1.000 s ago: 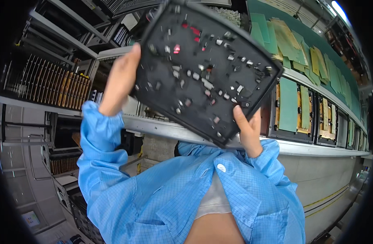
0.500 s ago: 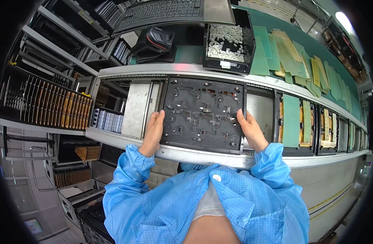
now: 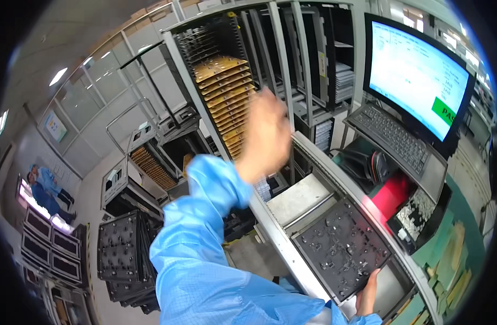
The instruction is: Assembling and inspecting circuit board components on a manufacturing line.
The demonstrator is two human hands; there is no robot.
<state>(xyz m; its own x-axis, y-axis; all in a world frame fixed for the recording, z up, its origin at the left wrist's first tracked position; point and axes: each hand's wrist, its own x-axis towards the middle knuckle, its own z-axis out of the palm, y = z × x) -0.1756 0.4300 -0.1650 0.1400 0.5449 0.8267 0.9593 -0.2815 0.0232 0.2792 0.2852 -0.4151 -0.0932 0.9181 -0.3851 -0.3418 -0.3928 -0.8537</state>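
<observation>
My left hand (image 3: 266, 135), smeared by motion, is raised in front of a tall rack (image 3: 184, 76) holding a stack of yellow-brown boards (image 3: 221, 76). Its fingers cannot be made out, nor whether it touches a board. A black square fixture plate (image 3: 340, 249) with small metal clips and cut-outs lies on the conveyor rails (image 3: 283, 246). At the plate's near right edge, my right hand (image 3: 369, 295) grips it, thumb up along the side and the other fingers partly hidden below.
Past the rail stand a monitor (image 3: 416, 76), a keyboard (image 3: 392, 135) and a black bin of small white pieces (image 3: 416, 214). Green and yellowish sheets (image 3: 449, 265) lie on the green mat. Stacked black fixture plates (image 3: 118, 249) stand at left. Two people (image 3: 48, 184) are far off.
My left hand has let go of the plate's left side and risen to the board rack. My view has swung left. The right hand stays on the plate's right edge.
</observation>
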